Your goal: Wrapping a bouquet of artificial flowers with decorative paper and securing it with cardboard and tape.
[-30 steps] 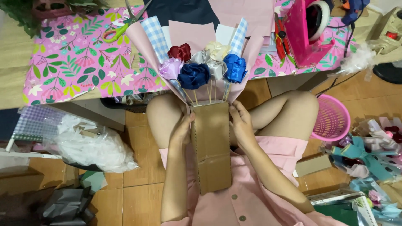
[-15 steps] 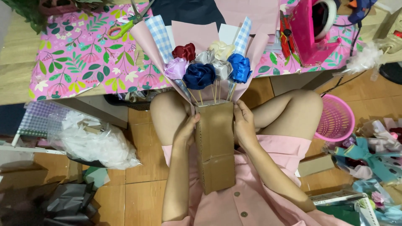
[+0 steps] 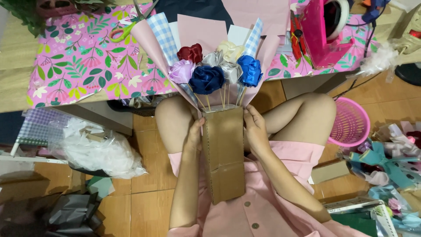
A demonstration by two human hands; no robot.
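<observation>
I am holding the box [image 3: 222, 151] upright on my lap, left hand [image 3: 194, 138] and right hand [image 3: 255, 129] fingers pressing its sides; I should be gripping evenly so the flowers [image 3: 215, 70] are staying straight.

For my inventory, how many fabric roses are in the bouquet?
6: dark red, cream, silver, lilac, navy, bright blue. Others may be hidden behind.

The flower stems [image 3: 222, 97] vanish into the cardboard box [image 3: 223, 153], so their lower ends are hidden. Each hand [image 3: 193, 137] presses a box side, palms unseen (right hand [image 3: 255, 131] too). The tape dispenser [image 3: 326, 26] is cut off at the top edge.
</observation>
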